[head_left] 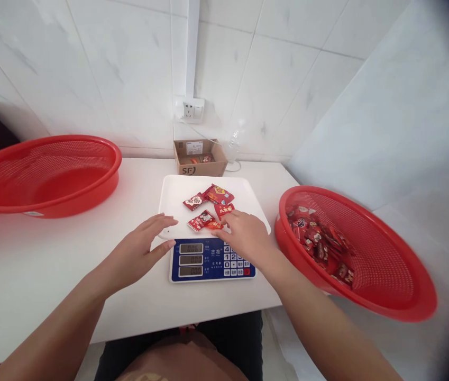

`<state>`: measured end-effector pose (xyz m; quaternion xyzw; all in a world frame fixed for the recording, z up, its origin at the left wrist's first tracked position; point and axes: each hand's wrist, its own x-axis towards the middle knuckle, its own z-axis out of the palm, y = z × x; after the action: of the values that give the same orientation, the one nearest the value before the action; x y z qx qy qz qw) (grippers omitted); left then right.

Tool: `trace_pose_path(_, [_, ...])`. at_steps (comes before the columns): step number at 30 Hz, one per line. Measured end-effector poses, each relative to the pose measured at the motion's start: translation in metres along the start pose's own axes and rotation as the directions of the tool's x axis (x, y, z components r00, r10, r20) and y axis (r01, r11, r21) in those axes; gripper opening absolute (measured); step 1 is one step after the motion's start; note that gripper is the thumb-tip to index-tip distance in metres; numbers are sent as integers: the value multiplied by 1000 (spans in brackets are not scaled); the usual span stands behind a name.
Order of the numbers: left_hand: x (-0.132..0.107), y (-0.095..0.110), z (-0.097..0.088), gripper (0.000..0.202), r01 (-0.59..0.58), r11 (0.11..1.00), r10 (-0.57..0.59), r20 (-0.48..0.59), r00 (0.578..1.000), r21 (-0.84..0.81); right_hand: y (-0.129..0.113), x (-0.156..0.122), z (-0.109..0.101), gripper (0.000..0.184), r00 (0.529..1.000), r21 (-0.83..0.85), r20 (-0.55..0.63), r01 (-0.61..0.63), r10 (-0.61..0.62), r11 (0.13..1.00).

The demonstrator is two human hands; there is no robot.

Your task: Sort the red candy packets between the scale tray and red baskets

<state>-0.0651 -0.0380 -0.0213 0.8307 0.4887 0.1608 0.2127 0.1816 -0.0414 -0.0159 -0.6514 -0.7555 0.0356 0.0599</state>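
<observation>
Several small red snack packets lie on the white weighing pan of a digital scale. My right hand reaches over the pan's front right, its thumb and index finger apart at the edge of a red packet; whether they touch it I cannot tell. Another packet with black and white print lies just left of those fingertips. My left hand hovers at the pan's front left corner, open and holding nothing. Below the pan, the blue panel carries a keypad and three displays, the top one reading about 0.06.
To the right, a tilted red basket holds many red packets. A wide red basket stands at the left. Behind the scale are a small cardboard box with a few packets inside and a clear plastic bottle against the tiled wall.
</observation>
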Motion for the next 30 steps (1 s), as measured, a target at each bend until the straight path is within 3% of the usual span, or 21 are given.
trace_pose_path(8, [-1, -2, 1, 42, -3, 1000, 3, -4, 1000, 10, 2, 3, 2, 15, 1000, -4, 14, 0, 0, 1000])
trace_pose_path(12, [-3, -1, -1, 40, -2, 1000, 2, -38, 999, -10, 6, -11, -8, 12, 1000, 42, -18, -19, 20, 999])
trace_pose_path(15, [-11, 4, 1, 36, 1, 996, -7, -60, 998, -93, 6, -37, -23, 13, 1000, 224, -3, -14, 16, 974])
trace_pose_path(18, [-27, 13, 13, 36, -22, 967, 41, 73, 996, -254, 0, -67, -31, 4, 993, 446, 101, 15, -67, 895])
trace_pose_path(21, [-40, 27, 31, 49, -36, 900, 167, 267, 949, -435, -11, -89, -20, 4, 980, 544, 151, 29, -132, 839])
trace_pose_path(23, [-43, 37, 41, 40, -34, 859, 232, 329, 915, -512, -19, -97, -8, 4, 975, 575, 174, 14, -139, 818])
trace_pose_path(26, [-42, 45, 51, 15, -19, 830, 239, 325, 915, -558, -24, -102, 9, 5, 967, 622, 222, -41, -125, 782])
trace_pose_path(30, [-40, 45, 56, 16, -18, 824, 203, 265, 943, -567, -20, -105, 18, 12, 961, 695, 240, -70, -139, 715])
